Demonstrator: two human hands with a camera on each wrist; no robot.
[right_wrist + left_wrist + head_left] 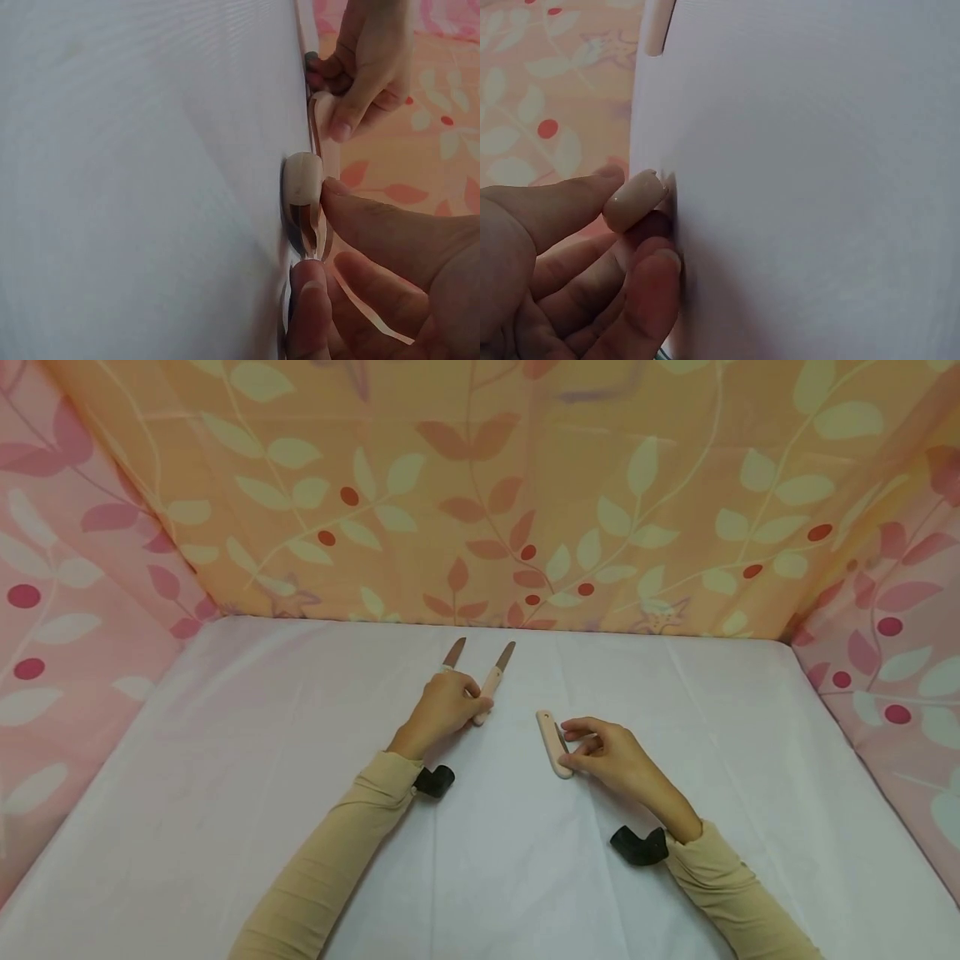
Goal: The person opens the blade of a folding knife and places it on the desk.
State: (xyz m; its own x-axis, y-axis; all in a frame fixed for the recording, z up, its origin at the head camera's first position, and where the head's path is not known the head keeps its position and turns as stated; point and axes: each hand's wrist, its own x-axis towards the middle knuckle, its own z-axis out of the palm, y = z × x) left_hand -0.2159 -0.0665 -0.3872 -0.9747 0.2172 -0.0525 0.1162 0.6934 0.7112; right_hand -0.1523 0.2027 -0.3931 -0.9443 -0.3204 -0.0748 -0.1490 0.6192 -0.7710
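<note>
Thumb and fingers of my left hand [441, 706] pinch the pale beige handle of an open folding knife [492, 682], its blade pointing away. In the left wrist view, that handle's rounded end [636, 201] sits between thumb and fingertip. Just left of it lies a second open knife [454, 652], its handle mostly hidden behind the left hand. With thumb and fingertips, my right hand [617, 762] holds the side of a folded knife [551, 739] on the table. Its beige handle end [304, 178] and part of the blade show in the right wrist view.
A white cloth [315, 710] covers the table. Orange leaf-patterned fabric [480, 493] hangs along the back, with pink patterned fabric [60, 610] at both sides. Black wrist mounts [639, 846] stick out from both sleeves close over the cloth.
</note>
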